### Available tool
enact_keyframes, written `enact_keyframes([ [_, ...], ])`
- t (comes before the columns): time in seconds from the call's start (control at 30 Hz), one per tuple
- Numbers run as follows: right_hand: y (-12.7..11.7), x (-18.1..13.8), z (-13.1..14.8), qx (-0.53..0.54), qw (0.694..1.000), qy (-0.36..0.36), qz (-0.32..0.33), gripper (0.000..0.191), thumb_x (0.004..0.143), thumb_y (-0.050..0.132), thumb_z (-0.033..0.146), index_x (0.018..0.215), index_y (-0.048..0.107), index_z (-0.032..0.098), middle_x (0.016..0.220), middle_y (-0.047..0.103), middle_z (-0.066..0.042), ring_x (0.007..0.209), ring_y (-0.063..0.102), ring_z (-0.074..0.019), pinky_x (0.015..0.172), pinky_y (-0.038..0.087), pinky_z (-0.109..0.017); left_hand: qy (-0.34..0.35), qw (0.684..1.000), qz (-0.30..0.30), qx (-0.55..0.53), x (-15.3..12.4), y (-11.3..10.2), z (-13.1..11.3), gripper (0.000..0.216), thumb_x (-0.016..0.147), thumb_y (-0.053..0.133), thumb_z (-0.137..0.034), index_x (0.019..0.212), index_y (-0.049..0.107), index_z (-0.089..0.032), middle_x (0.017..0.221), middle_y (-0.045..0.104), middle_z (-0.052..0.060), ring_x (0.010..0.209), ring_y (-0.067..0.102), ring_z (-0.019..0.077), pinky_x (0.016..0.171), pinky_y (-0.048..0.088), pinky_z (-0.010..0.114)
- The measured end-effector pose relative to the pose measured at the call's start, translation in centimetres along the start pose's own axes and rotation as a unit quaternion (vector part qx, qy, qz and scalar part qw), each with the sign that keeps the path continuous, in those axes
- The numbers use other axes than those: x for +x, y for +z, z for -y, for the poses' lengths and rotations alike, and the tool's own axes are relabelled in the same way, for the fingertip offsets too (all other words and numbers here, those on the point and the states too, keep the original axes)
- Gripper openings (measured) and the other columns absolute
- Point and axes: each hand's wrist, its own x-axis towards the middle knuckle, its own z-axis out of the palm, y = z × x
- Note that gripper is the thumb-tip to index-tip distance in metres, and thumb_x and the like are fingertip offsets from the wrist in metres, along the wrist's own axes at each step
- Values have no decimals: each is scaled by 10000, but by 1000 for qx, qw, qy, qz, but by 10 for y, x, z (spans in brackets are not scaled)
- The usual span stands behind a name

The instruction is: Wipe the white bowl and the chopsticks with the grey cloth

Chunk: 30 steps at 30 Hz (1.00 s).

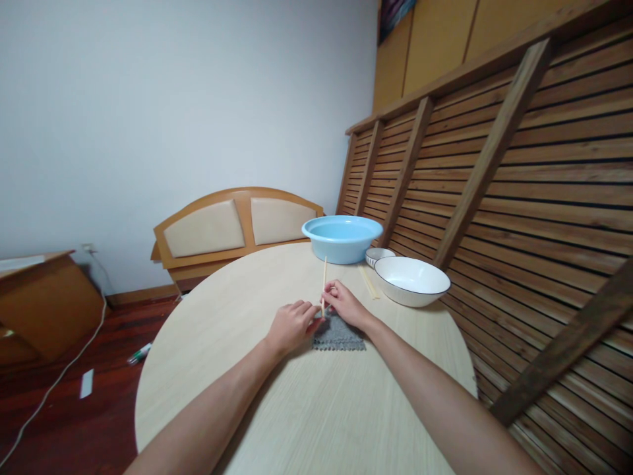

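A thin wooden chopstick (324, 280) stands nearly upright over the round light-wood table (237, 316). My right hand (346, 303) pinches its lower end. My left hand (293, 324), fingers curled, touches the same lower end and a grey cloth (341, 336) that lies flat under both hands. Whether the left fingers grip the cloth or the stick is hard to tell.
A light blue basin (342, 237) stands at the table's far edge. Beside it are a small white bowl (378, 255), a large white bowl (411, 280) and another chopstick (368, 282). Slatted wooden panels (519, 198) lean on the right. A headboard (232, 227) rests against the wall.
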Motion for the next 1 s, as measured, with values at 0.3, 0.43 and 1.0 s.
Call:
enact_keyframes([
  [0.3,-41,-7,4,-305,945,40,-111,236,960,524,184,1194,532,154,955,742,-59,889,687,-161,796,468,-254,-109,989,72,-71,-4,-6,12,379,1051,363,-418,1247,621,-221,1188,676,71,1116,626,222,935,519,359],
  [0.43,-54,-8,4,-368,914,96,-138,242,968,525,170,1193,606,132,986,762,-80,905,699,-165,788,465,-246,-147,982,94,-77,-6,0,18,421,1056,326,-426,1270,615,-208,1243,653,82,1179,595,238,996,504,379],
  [1.0,-64,-16,5,-521,830,158,-125,226,919,582,224,943,807,216,1004,768,-124,1005,694,-253,800,465,-297,-161,976,126,-79,-8,4,19,464,1053,296,-448,1276,610,-190,1250,650,112,1172,586,248,1031,477,396],
])
